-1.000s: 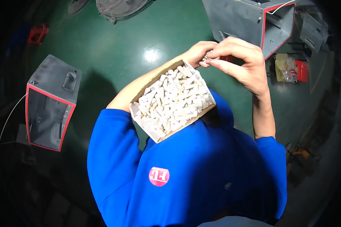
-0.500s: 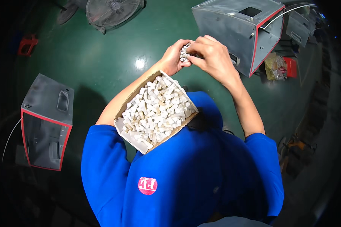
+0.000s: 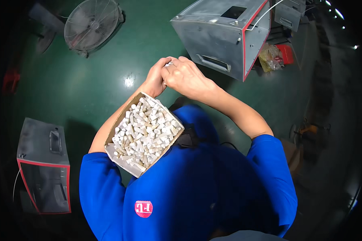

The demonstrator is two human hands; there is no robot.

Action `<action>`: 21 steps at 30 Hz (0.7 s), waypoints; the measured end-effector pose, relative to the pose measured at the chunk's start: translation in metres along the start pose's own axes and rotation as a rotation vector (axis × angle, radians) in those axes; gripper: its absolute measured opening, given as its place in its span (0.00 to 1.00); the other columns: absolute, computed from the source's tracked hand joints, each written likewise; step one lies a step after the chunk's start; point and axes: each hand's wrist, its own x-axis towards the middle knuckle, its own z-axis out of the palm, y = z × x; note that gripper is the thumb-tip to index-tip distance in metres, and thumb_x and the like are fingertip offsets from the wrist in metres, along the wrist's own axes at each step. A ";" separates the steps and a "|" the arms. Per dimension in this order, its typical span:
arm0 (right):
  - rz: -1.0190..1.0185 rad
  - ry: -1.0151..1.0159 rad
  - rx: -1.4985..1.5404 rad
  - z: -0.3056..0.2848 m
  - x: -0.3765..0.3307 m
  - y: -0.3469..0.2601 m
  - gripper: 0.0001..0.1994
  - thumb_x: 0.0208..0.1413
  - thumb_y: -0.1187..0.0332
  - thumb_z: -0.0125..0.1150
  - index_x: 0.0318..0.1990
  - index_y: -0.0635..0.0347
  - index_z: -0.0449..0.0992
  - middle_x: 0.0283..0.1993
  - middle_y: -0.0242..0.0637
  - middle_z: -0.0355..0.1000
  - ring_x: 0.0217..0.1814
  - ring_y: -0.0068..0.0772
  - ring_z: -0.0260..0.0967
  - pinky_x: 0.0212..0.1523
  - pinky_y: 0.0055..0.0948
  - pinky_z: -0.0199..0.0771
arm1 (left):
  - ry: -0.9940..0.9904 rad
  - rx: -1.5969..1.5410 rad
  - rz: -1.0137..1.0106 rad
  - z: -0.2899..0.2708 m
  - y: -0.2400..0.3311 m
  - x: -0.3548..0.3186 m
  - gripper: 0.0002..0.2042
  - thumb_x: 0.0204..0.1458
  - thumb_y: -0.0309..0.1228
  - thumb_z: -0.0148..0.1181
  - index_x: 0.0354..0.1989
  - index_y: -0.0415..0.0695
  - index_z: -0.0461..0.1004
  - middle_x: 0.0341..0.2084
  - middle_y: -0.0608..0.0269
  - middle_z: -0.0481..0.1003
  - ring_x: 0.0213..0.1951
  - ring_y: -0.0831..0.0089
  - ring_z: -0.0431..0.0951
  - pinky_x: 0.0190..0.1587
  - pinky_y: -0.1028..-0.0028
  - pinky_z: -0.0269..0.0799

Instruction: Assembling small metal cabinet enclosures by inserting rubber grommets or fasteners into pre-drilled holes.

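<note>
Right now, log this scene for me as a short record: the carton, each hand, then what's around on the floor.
Carton: open, full of small white pieces, lying between the left forearm and the blue shirt
Left hand: curled, a few white pieces showing between it and the right hand
Right hand: over the left, fingertips hidden
Ahead, left: round fan
Ahead, right: grey cabinet with red edging
Far left: similar smaller-looking cabinet
</note>
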 end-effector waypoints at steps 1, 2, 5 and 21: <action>-0.020 0.089 0.008 0.001 -0.002 0.002 0.06 0.35 0.73 0.57 0.23 0.67 0.71 0.24 0.44 0.71 0.33 0.38 0.72 0.38 0.36 0.71 | -0.037 0.001 -0.029 -0.004 -0.002 0.004 0.11 0.57 0.37 0.46 0.37 0.44 0.71 0.25 0.68 0.72 0.22 0.80 0.70 0.19 0.79 0.60; -0.004 0.096 0.098 0.003 -0.005 0.006 0.06 0.37 0.73 0.57 0.24 0.66 0.72 0.25 0.43 0.71 0.34 0.39 0.72 0.38 0.37 0.71 | -0.073 0.002 -0.059 -0.008 -0.002 0.008 0.11 0.57 0.37 0.45 0.36 0.44 0.70 0.24 0.68 0.71 0.21 0.80 0.69 0.18 0.79 0.59; 0.077 0.094 0.398 -0.006 -0.014 0.037 0.06 0.42 0.73 0.58 0.30 0.63 0.74 0.29 0.41 0.70 0.36 0.42 0.69 0.39 0.38 0.70 | -0.260 -0.062 -0.141 0.005 0.001 0.019 0.11 0.58 0.37 0.44 0.33 0.45 0.69 0.22 0.67 0.70 0.17 0.81 0.65 0.16 0.81 0.54; 0.417 0.527 0.025 -0.031 -0.103 0.163 0.11 0.42 0.77 0.65 0.37 0.60 0.77 0.32 0.37 0.75 0.33 0.34 0.74 0.34 0.28 0.73 | -0.231 0.027 -0.109 0.019 0.005 0.043 0.11 0.58 0.35 0.42 0.32 0.41 0.67 0.26 0.61 0.69 0.18 0.81 0.63 0.13 0.84 0.51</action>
